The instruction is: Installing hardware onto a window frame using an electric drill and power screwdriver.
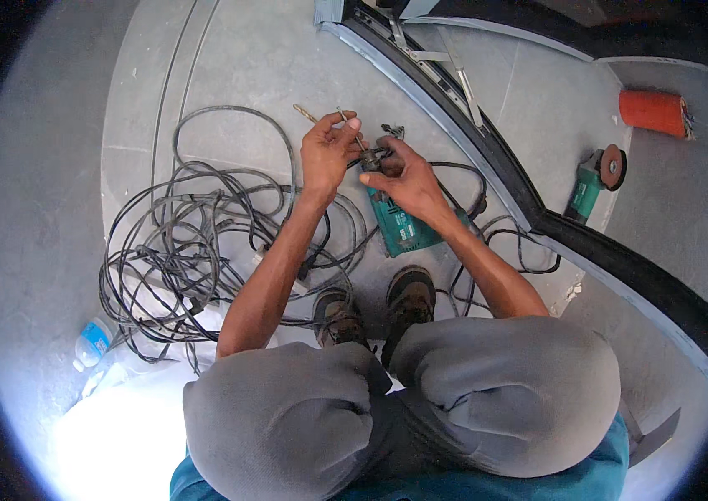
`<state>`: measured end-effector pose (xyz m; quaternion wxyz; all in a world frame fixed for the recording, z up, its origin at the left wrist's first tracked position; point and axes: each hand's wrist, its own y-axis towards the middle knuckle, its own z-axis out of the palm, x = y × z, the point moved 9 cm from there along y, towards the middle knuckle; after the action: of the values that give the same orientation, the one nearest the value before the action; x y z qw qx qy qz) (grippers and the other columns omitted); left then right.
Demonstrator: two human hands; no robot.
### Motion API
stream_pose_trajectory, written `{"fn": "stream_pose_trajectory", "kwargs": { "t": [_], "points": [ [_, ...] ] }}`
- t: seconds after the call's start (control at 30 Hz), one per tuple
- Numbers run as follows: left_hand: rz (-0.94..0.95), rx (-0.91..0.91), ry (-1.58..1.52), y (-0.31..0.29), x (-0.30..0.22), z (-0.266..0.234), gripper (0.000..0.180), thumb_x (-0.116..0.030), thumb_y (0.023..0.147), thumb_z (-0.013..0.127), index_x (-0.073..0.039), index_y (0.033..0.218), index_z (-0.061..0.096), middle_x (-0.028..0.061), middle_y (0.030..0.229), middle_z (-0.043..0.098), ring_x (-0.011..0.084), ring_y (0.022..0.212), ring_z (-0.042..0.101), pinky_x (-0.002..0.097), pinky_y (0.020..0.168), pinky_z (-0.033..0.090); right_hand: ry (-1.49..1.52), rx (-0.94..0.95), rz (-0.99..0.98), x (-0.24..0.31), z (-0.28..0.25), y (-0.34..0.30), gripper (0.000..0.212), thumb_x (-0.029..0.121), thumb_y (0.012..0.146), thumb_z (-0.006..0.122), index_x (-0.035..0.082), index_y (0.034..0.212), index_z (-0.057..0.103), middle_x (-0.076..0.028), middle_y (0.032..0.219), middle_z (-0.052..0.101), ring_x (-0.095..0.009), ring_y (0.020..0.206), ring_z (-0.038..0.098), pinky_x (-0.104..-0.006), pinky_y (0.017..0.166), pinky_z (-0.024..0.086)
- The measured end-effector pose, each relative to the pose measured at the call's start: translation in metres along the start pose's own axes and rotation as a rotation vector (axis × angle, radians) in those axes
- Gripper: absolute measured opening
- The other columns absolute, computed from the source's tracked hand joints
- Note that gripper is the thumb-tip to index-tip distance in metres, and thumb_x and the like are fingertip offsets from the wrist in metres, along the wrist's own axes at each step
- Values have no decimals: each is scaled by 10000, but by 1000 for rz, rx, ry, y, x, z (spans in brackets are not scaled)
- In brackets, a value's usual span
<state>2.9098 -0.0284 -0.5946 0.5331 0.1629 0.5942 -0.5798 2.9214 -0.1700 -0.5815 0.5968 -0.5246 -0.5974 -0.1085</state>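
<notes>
Right hand (404, 171) grips the green drill (400, 221), nose pointing away; left hand (329, 150) pinches its chuck key (352, 134)

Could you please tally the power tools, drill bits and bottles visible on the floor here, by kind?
Teal power tools: 2 (drill, angle grinder)
Drill bits: 2 ()
Plastic bottles: 1 ()
Total: 5

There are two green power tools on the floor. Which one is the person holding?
The green drill under both hands, left hand and right hand. The green angle grinder lies apart, untouched.
</notes>
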Motion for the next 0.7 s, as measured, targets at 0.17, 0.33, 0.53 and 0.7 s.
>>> {"fn": "stream_pose_trajectory", "kwargs": {
  "t": [0.17,0.33,0.53,0.7],
  "points": [
    [-81,88,19,0,7,-2,320,-230,877,612,10,1087,585,80,838,630,163,784,631,273,682,511,198,137,147,1,14,2,618,98,735,734,4,1258,419,-109,892,613,-146,789,575,-276,650,480],
    [-80,206,168,0,11,3,348,-237,895,581,21,1130,577,89,903,645,165,852,619,284,746,497,340,205,182,-4,19,7,532,39,775,651,37,1256,423,-155,1013,602,-198,860,593,-280,618,503],
    [-138,271,132,0,14,4,332,-196,915,543,17,1171,560,102,963,653,174,910,616,308,826,490,401,308,112,10,18,3,640,81,828,596,88,1386,283,-102,980,591,-158,915,550,-272,788,459],
    [-125,295,80,-4,8,10,300,-157,908,553,17,1152,578,92,931,656,138,864,606,265,747,493,526,365,140,8,19,6,765,100,816,638,91,1437,191,-126,1115,580,-168,1030,526,-307,842,435]
  ]
}}
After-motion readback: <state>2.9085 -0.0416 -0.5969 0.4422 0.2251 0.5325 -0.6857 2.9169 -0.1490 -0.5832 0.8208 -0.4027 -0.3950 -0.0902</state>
